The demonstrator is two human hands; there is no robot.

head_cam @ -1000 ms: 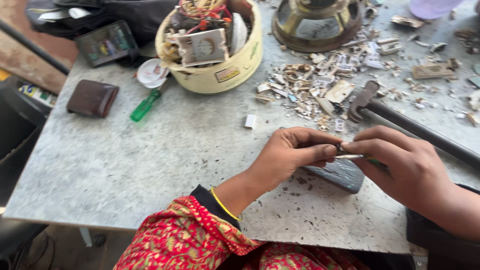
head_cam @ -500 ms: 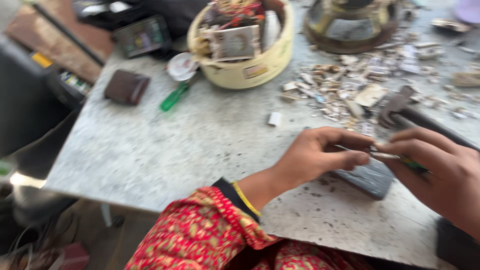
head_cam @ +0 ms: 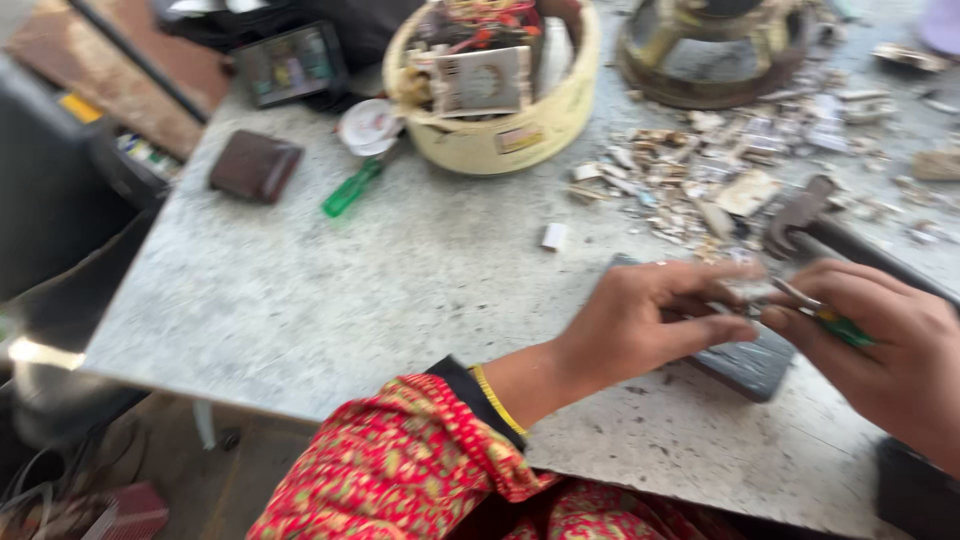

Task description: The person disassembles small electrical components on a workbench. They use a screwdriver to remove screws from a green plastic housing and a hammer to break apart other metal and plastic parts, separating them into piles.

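Observation:
My left hand [head_cam: 650, 325] pinches a small metal piece [head_cam: 745, 292] between thumb and fingers, over a dark flat block [head_cam: 745, 365] lying on the speckled stone table [head_cam: 400, 270]. Close beside it, my right hand [head_cam: 880, 345] grips a thin tool with a green handle [head_cam: 835, 322], its metal tip touching the small piece. The two hands meet at the table's front right. A red patterned sleeve with a yellow bangle covers my left forearm.
A cream bowl [head_cam: 520, 125] full of parts stands at the back, a round metal frame [head_cam: 715, 60] to its right. Scattered scraps [head_cam: 720, 170] lie behind my hands. A brown wallet [head_cam: 255, 165], a green-handled screwdriver [head_cam: 352, 188] and a phone [head_cam: 290, 65] sit at left.
The view has swung to the right and blurred. My hands stay together over the dark block, still working the small piece with the tool.

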